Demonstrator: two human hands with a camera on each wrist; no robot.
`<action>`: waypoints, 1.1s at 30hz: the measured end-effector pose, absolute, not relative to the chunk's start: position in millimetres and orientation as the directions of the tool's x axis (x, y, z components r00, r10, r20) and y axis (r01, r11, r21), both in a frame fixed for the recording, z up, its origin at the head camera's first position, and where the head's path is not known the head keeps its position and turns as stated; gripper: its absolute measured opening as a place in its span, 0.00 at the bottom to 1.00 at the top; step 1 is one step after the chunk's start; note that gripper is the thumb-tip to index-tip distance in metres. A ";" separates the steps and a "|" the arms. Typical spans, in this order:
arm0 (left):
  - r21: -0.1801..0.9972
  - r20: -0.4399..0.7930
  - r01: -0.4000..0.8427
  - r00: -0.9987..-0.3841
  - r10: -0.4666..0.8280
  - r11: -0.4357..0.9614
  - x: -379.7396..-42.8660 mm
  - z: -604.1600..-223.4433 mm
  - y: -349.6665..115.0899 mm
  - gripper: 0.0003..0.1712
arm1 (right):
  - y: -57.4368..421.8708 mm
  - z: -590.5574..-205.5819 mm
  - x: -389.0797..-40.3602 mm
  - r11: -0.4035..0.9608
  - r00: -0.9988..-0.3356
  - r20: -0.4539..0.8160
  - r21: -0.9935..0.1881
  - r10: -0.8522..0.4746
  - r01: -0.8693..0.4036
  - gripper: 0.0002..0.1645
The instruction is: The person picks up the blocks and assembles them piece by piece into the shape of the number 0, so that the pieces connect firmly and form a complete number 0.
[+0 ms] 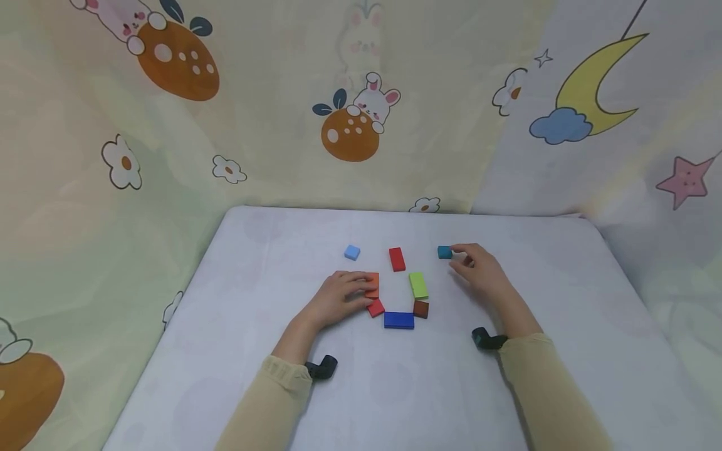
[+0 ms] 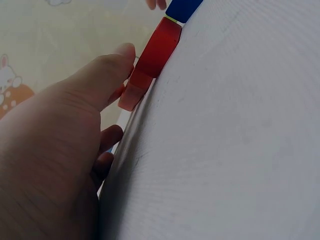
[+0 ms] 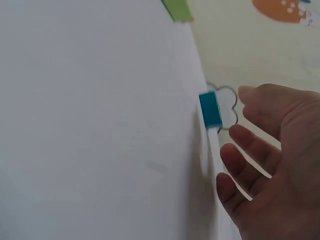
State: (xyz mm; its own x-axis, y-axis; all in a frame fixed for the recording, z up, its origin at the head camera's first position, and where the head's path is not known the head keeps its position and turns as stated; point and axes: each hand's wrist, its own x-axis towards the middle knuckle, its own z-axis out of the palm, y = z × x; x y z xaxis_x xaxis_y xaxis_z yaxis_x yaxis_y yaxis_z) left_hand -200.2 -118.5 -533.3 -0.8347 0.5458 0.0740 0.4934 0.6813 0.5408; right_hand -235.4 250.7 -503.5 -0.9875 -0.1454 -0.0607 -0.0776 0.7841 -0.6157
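Observation:
My left hand lies at the left of a loose ring of blocks. Its fingertips touch the orange block, and the thumb is at the red block just below. In the left wrist view, the thumb lies along the near side of these blocks. My right hand is beside the teal block, its fingers loosely bent and thumb apart. A gap shows between that hand and the teal block in the right wrist view.
A dark blue block, a brown block and a lime green block form the ring's front and right. Farther back lie a red block and a light blue block. A patterned cloth hangs behind the white table.

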 end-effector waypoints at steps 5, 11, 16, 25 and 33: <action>0.534 0.067 0.493 -0.834 0.547 0.687 -201.2 -533.7 -119.0 0.25 | 256.9 -501.4 -261.4 0.820 -0.979 -0.139 -0.571 -0.146 -0.041 0.32; 0.523 0.077 0.506 -0.830 0.553 0.686 -202.9 -536.2 -118.8 0.25 | 253.7 -506.7 -276.6 0.843 -0.975 -0.164 -0.536 -0.152 -0.041 0.27; 0.524 0.067 0.499 -0.832 0.550 0.691 -203.6 -534.6 -118.3 0.25 | 254.3 -512.1 -278.3 0.844 -0.977 -0.149 -0.534 -0.155 -0.052 0.24; 0.527 0.053 0.488 -0.836 0.547 0.695 -203.2 -532.7 -119.0 0.25 | 237.9 -500.4 -277.2 0.816 -0.957 -0.176 -0.571 -0.229 -0.090 0.23; 0.526 0.064 0.501 -0.829 0.556 0.687 -205.3 -534.4 -119.0 0.26 | 206.6 -486.9 -280.1 0.799 -0.897 -0.243 -0.576 -0.369 -0.173 0.22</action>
